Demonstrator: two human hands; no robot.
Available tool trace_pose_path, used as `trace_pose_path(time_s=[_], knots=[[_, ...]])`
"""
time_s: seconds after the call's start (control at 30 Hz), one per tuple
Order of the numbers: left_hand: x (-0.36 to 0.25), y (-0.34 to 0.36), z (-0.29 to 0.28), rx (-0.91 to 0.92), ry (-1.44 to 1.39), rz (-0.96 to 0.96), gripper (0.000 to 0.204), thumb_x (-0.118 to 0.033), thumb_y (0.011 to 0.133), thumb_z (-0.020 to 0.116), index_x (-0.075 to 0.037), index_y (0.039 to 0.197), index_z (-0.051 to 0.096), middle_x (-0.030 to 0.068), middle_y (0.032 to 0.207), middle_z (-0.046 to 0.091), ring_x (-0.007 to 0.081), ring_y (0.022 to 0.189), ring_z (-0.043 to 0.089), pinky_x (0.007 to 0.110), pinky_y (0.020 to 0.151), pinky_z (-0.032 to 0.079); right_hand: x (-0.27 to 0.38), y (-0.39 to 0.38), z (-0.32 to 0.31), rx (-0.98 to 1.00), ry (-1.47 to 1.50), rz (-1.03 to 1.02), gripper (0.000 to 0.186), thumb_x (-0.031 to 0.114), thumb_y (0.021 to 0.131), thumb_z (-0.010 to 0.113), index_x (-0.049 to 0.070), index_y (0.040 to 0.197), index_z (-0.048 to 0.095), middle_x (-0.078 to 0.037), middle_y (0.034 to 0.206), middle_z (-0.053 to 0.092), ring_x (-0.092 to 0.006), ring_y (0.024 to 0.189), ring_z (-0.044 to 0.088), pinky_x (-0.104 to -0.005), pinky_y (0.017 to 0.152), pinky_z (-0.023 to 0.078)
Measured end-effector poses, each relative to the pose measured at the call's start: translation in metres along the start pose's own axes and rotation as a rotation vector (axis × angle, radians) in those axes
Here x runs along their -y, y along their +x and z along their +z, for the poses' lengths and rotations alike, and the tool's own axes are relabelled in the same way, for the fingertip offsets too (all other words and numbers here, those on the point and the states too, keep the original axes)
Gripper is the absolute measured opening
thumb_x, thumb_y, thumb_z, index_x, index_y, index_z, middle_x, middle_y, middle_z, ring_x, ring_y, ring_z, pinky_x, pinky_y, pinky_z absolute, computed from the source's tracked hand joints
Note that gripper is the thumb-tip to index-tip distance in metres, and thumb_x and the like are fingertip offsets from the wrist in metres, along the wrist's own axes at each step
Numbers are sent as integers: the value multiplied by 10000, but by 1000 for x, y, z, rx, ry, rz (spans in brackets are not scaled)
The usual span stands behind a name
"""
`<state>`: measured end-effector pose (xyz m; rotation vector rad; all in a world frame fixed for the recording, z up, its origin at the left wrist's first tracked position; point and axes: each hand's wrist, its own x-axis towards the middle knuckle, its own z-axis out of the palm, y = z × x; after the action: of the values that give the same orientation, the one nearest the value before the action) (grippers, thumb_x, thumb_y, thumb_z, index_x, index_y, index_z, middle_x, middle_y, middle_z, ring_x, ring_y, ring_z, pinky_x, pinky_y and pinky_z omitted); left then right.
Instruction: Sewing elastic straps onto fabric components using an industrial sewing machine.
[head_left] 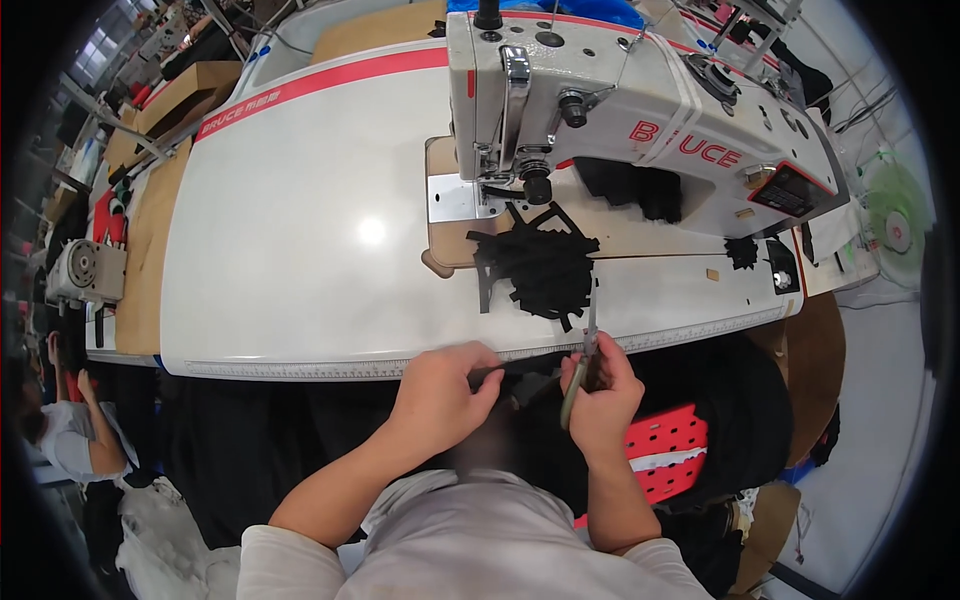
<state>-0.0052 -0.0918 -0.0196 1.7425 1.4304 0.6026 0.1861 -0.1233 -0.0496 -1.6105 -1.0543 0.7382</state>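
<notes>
My left hand [442,395] pinches a dark fabric strip [520,363] at the table's front edge. My right hand [606,400] grips scissors [590,330], blades pointing up and away from me, just right of the strip. Beyond them lies a pile of short black strips [535,262] in front of the sewing machine's foot and needle area. The white machine [635,115] stands across the back of the white tabletop [290,240]. Below the edge, black cloth [260,430] hangs or lies near my lap.
A red perforated seat [670,430] shows under the edge at right. A co-worker [75,435] sits at the far left near another machine [85,275]. A cardboard box [200,90] is at back left, a green fan [890,215] at far right, a small black scrap pile [740,252] beside the machine.
</notes>
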Motion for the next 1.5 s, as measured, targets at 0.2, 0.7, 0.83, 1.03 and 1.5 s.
trace_pose_path(time_s=[0.2,0.7,0.83,1.03,1.5], knots=[[1,0,3,-21,17,4,138,-101,823,720,-1,909,680,132,815,719,256,718,709,305,661,546,-1,-1,-3,47,-24,95,435,-43,806,741,-79,1212,588,-85,914,692,-116,816,657,-249,753,532],[-1,0,8,-70,36,27,136,-114,825,729,-8,904,698,132,821,717,258,711,702,308,629,545,-3,-1,3,-11,21,-45,350,-72,805,729,-60,1141,632,-13,756,619,-60,650,590,-215,594,495],[-2,3,9,-77,46,45,130,-108,823,724,-7,900,697,138,818,714,260,702,696,312,632,542,-3,1,2,-8,22,-35,363,-74,798,734,-54,1146,633,-13,764,626,-55,663,590,-211,610,496],[-17,38,-8,80,-283,-22,129,-94,862,711,27,894,681,42,776,699,108,720,648,255,670,512,21,23,-4,-121,79,-195,363,-36,808,748,-48,1149,624,-23,810,657,-52,730,580,-216,641,488],[-21,81,-28,149,-687,-323,160,-133,864,723,-6,957,693,37,853,709,77,787,627,234,735,475,4,-3,-27,751,208,286,446,130,892,709,-9,1272,522,-6,841,595,-81,745,535,-253,707,470]])
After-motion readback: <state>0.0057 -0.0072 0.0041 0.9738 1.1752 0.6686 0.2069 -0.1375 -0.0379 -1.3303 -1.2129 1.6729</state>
